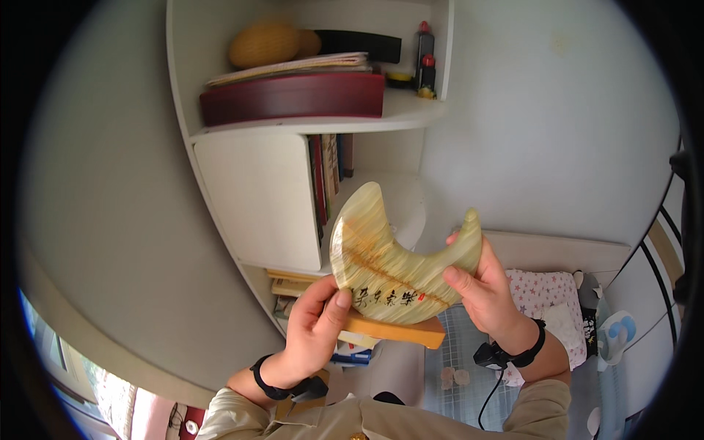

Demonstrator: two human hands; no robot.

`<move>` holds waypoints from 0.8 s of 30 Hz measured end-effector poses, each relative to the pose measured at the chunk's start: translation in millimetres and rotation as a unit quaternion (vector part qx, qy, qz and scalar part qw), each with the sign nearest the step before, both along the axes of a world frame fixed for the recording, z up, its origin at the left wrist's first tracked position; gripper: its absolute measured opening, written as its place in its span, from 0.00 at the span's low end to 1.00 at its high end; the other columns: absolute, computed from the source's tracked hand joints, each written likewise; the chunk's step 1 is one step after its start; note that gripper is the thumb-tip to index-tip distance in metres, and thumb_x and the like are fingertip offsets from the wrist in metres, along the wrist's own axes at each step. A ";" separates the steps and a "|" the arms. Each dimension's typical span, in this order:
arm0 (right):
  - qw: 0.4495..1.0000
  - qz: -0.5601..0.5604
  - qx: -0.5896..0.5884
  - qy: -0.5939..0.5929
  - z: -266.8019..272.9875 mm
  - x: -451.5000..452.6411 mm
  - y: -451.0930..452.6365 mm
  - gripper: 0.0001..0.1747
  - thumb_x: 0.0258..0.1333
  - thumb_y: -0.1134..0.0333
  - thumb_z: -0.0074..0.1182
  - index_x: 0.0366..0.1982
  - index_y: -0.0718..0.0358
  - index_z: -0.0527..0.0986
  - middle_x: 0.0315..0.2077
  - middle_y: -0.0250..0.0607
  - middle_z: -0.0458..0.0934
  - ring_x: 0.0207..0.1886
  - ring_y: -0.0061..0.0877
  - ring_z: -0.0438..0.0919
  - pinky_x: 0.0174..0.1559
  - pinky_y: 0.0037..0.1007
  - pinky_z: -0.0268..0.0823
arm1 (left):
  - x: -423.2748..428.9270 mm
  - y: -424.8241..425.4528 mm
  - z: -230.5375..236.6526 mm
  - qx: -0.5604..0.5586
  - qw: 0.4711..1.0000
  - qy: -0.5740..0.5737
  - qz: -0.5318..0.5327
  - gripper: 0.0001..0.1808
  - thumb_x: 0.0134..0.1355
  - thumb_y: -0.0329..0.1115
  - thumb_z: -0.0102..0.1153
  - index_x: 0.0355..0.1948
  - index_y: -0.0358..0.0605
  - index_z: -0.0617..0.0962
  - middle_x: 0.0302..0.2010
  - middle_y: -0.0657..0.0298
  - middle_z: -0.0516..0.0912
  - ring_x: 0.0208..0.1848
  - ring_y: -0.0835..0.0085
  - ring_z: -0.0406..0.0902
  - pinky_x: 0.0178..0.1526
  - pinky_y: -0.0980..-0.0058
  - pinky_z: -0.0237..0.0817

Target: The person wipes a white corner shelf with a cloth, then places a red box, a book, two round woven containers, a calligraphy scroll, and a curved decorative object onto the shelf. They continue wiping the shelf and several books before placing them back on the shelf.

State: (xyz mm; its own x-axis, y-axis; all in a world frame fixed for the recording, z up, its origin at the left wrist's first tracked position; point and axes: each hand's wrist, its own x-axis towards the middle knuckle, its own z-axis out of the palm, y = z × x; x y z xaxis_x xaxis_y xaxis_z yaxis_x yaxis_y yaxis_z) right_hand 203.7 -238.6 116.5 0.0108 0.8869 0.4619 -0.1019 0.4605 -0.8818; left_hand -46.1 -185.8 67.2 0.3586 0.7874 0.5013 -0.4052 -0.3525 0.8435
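Observation:
Both hands hold up a crescent-shaped ornament of polished pale green stone (404,269), with brown veins and a line of dark brush-style writing. Its two tips point upward, and its curved underside rests on an orange-brown base (396,329), which looks like wood. My left hand (319,324) grips the ornament's lower left edge near the base, thumb in front. My right hand (487,286) is closed around its right arm, thumb on the front face and the other fingers largely hidden behind. A black band with a small device sits on each wrist.
Behind stands a white shelf unit (275,129) with a dark red box (291,99), a woven oval object (264,45), red-capped bottles (424,60) and upright books (327,176). Lower right are a star-patterned pillow (550,286) and a bluish checked cover (462,404). A black cable (487,399) hangs from the right wrist.

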 end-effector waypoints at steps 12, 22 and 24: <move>0.988 -0.020 0.153 0.028 64.9 61.6 52.8 0.25 0.70 0.70 0.56 0.64 0.66 0.66 0.52 0.35 0.77 0.56 0.21 0.75 0.58 0.28 0.68 | 16.3 51.2 47.1 0.258 0.959 0.102 -0.057 0.40 0.69 0.33 0.60 0.74 0.29 0.57 0.68 0.44 0.63 0.72 0.56 0.63 0.66 0.62 0.67; 0.891 -0.281 0.335 -0.125 211.7 105.1 137.3 0.24 0.67 0.62 0.61 0.56 0.72 0.73 0.46 0.40 0.82 0.50 0.25 0.82 0.53 0.31 0.75 | 15.7 87.5 36.1 0.286 0.953 0.070 0.078 0.20 0.68 0.29 0.56 0.59 0.39 0.68 0.58 0.45 0.68 0.63 0.49 0.73 0.50 0.51 0.82; 0.894 -0.289 0.301 -0.161 226.0 106.1 161.2 0.24 0.66 0.59 0.63 0.52 0.72 0.74 0.42 0.40 0.83 0.45 0.25 0.84 0.48 0.30 0.76 | 13.8 91.0 32.6 0.295 0.947 0.079 0.096 0.19 0.68 0.29 0.56 0.57 0.38 0.69 0.57 0.46 0.69 0.62 0.50 0.73 0.49 0.52 0.83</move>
